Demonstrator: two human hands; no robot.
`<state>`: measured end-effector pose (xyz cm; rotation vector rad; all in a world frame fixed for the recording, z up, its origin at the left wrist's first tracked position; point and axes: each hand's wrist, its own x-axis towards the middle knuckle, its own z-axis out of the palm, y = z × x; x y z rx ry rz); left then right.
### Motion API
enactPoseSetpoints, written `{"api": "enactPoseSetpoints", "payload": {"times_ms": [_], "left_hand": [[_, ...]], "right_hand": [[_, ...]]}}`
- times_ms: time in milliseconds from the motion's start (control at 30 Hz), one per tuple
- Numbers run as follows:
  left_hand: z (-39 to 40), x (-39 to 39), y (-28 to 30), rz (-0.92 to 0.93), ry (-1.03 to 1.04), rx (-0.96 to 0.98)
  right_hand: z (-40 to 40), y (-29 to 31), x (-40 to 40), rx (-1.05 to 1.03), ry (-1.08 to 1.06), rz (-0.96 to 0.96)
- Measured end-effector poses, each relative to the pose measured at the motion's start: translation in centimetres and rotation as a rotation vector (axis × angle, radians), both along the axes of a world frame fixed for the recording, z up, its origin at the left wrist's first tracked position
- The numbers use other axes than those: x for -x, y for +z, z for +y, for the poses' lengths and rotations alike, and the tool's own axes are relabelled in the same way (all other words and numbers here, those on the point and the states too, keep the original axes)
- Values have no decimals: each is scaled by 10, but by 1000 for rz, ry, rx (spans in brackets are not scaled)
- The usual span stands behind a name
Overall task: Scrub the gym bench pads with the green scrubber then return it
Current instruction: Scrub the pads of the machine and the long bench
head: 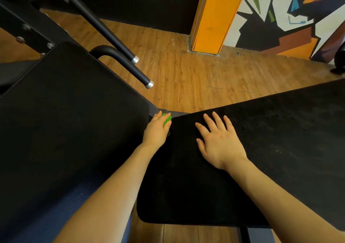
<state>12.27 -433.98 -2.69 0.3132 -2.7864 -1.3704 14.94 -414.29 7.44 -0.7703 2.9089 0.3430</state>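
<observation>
Two black bench pads meet at a narrow gap in the middle of the view: a left pad (71, 116) and a right pad (261, 142). My left hand (156, 130) grips the green scrubber (166, 120) right at that gap, at the near corner of the right pad; only a small green part shows between my fingers. My right hand (220, 142) lies flat on the right pad with its fingers spread, a short way right of the scrubber.
Two black handle bars (104, 28) with chrome ends jut out over the wooden floor (196, 75) behind the left pad. An orange pillar (214, 17) and a painted wall (291, 17) stand at the back. The bench's metal frame (28, 32) runs along the upper left.
</observation>
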Motion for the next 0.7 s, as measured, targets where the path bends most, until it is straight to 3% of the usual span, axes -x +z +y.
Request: {"api": "enactPoseSetpoints", "payload": {"times_ms": [367, 700], "left_hand": [[-1, -89, -16, 121, -54, 67], [1, -26, -13, 133, 119, 125]], "right_hand": [[2, 1, 0, 14, 14, -21], [1, -1, 1, -13, 17, -10]]}}
